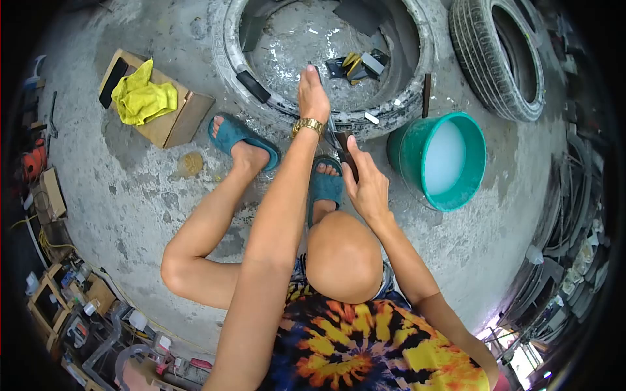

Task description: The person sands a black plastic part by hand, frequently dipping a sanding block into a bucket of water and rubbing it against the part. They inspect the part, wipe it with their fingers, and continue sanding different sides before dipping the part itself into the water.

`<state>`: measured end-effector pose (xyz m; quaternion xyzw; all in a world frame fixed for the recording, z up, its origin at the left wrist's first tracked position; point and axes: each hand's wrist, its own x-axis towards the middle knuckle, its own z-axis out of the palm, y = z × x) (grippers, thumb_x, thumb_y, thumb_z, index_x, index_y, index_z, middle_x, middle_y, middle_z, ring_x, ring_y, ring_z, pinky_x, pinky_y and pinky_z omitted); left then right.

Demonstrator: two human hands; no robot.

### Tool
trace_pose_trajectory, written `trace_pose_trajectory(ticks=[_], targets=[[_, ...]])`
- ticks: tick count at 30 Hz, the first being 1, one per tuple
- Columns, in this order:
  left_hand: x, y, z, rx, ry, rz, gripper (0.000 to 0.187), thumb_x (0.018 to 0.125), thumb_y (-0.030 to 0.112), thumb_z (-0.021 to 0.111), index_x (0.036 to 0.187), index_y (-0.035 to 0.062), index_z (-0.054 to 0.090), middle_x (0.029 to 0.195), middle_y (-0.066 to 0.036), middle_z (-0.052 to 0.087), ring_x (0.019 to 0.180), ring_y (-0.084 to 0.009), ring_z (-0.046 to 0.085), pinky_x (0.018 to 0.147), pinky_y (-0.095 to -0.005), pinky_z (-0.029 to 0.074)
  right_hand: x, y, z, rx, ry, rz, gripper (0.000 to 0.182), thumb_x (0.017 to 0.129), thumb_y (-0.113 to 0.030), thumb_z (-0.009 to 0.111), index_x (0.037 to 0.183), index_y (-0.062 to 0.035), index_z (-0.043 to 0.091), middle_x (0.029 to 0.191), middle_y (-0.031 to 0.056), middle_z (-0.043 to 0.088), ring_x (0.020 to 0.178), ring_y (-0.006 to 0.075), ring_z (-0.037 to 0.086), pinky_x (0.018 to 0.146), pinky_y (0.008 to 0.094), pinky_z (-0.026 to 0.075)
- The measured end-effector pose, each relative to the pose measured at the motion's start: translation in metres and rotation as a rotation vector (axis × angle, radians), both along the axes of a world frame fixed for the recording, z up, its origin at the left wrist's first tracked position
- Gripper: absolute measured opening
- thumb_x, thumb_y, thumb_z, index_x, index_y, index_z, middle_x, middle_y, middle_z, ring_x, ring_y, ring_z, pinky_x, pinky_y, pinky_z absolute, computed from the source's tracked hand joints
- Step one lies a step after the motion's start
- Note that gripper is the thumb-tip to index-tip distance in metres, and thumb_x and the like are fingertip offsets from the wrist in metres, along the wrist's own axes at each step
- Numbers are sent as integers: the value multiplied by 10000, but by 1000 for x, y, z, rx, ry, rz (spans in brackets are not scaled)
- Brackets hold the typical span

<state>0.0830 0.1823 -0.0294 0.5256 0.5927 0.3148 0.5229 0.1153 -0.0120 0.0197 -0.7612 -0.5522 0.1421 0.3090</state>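
My right hand (368,186) is wrapped around the dark handle of a long, thin knife (344,148). Its metal blade runs forward and left toward the tire on the floor. At the blade's far end is my left hand (313,98), closed against it, with a gold watch on the wrist; the fingertips are partly hidden. Below both hands lies the near wall of a large wet tire (280,107). A black block (253,86) and a small white piece (371,118) rest on that wall. Inside the tire's ring sit several black, yellow and grey blocks (358,67).
A green bucket (479,159) of cloudy liquid stands right of my hands, near a dark strip (426,94). Another tire (479,58) is behind it. At left, a yellow cloth (143,98) lies on a cardboard box (186,120). Cluttered shelving (52,300) lines the lower left.
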Motion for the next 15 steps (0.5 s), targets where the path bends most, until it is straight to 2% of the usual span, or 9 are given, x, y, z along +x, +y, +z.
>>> trace_pose_trajectory(ticks=[3, 4, 7, 8, 11, 13, 15], targets=[[-1, -19, 7, -57, 4, -29, 646, 1040, 486, 276, 1298, -46, 535, 1293, -328, 558, 1248, -477, 495, 1053, -478, 373, 4, 27, -5, -103, -47, -107, 634, 890, -116, 651, 1485, -190, 443, 954, 138, 636, 766, 367, 667, 638, 452, 537], [0, -19, 7, -56, 17, -31, 641, 1041, 485, 275, 1310, -38, 529, 1299, -327, 555, 1253, -476, 492, 1055, -479, 372, 0, 28, 11, -237, 58, -143, 577, 883, -46, 653, 1436, -106, 497, 1155, 182, 666, 991, 363, 673, 832, 405, 537], [6, 0, 8, -16, 15, 12, 635, 1043, 480, 273, 1319, -34, 523, 1304, -323, 554, 1256, -474, 490, 1057, -481, 370, -8, -13, 14, -82, 151, -110, 524, 900, -52, 635, 1410, -86, 516, 1144, 188, 661, 959, 379, 663, 805, 403, 530], [6, 1, 2, -13, 17, 46, 634, 1045, 476, 270, 1316, -38, 523, 1302, -321, 555, 1254, -473, 492, 1056, -483, 370, -6, -8, 5, 65, 61, -69, 615, 901, -75, 634, 1475, -153, 428, 943, 164, 624, 751, 394, 632, 631, 474, 513], [-4, -13, 0, -88, 47, 20, 652, 1048, 471, 257, 1320, -62, 515, 1302, -322, 554, 1260, -466, 488, 1066, -472, 366, 0, 11, -2, 2, 30, -128, 644, 885, -61, 655, 1482, -160, 434, 947, 151, 636, 759, 372, 649, 645, 450, 531], [-3, -1, -7, -37, 38, 41, 662, 1050, 470, 247, 1307, -77, 519, 1289, -324, 563, 1253, -465, 492, 1069, -465, 364, -11, -12, 5, 33, 88, -92, 627, 889, -80, 657, 1474, -168, 447, 939, 147, 626, 750, 383, 641, 637, 461, 521], [-3, 6, -6, -49, 21, 61, 669, 1050, 472, 253, 1293, -85, 534, 1294, -322, 564, 1249, -460, 498, 1071, -455, 364, -14, -19, 3, -35, 179, -131, 556, 890, -47, 667, 1422, -98, 513, 1147, 211, 656, 980, 387, 660, 806, 396, 531]])
